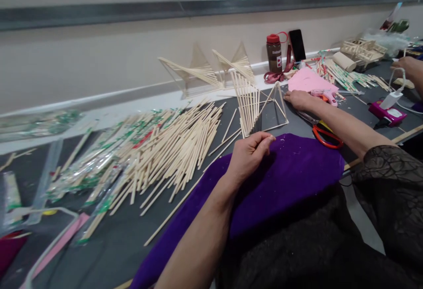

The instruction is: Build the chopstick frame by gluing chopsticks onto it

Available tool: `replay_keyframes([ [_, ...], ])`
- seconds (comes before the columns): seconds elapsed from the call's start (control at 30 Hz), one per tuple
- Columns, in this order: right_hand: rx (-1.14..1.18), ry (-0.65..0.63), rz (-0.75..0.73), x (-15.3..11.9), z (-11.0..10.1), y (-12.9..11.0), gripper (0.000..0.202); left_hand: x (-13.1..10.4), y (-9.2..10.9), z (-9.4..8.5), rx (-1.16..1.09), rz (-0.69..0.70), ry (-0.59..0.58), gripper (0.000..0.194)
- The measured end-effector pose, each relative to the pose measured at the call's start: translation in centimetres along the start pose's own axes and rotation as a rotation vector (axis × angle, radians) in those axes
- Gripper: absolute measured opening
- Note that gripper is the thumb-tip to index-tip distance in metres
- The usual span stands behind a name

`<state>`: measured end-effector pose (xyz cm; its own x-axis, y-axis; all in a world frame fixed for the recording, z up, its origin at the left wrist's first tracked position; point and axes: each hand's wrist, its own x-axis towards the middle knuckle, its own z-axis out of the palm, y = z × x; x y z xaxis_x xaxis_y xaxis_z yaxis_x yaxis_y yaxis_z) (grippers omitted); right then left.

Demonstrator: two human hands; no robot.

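Observation:
My left hand (249, 152) is closed above the purple cloth (291, 174), fingertips pressed together; anything between them is too small to make out. My right hand (299, 100) reaches to the right of a stick frame (249, 104), beside the pink cloth (306, 79); its fingertips are low over the table and what they touch is unclear. Orange-handled scissors (327, 138) lie under my right forearm. A pink glue gun (327, 96) rests just behind that forearm. Loose wooden sticks (185, 143) are heaped left of my left hand.
Two more stick frames (194, 75) stand against the wall. A bottle (274, 55) and phone (297, 46) are at the back. Wrapped sticks (89, 165) cover the left. At the far right another person's hand (408, 69) is near a purple power strip (386, 113).

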<state>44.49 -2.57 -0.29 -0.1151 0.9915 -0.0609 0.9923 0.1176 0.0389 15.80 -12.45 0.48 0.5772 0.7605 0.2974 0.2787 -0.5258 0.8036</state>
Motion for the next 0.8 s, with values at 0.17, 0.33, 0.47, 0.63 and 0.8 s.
replay_keyframes([
  [0.17,-0.065,0.035,0.091,-0.9,-0.6,-0.3,0.039,0.0,0.0,-0.1,-0.002,-0.013,0.010,0.024],
  [0.33,-0.054,-0.009,0.103,-2.8,-0.3,-0.2,0.038,0.1,0.2,-0.1,-0.219,-0.071,0.061,0.019],
  [0.47,-0.042,0.087,0.141,-4.9,-1.3,-0.8,0.043,0.8,-0.3,-0.8,-0.649,-0.178,0.199,0.024],
  [0.63,0.317,0.549,0.069,-9.2,-4.2,-4.4,0.036,1.7,-1.9,-2.2,-0.897,-0.211,0.328,0.018],
  [0.8,0.703,0.487,-0.118,-12.7,-5.6,-11.2,0.028,2.1,-2.6,-2.3,-0.983,-0.286,0.415,0.019],
])
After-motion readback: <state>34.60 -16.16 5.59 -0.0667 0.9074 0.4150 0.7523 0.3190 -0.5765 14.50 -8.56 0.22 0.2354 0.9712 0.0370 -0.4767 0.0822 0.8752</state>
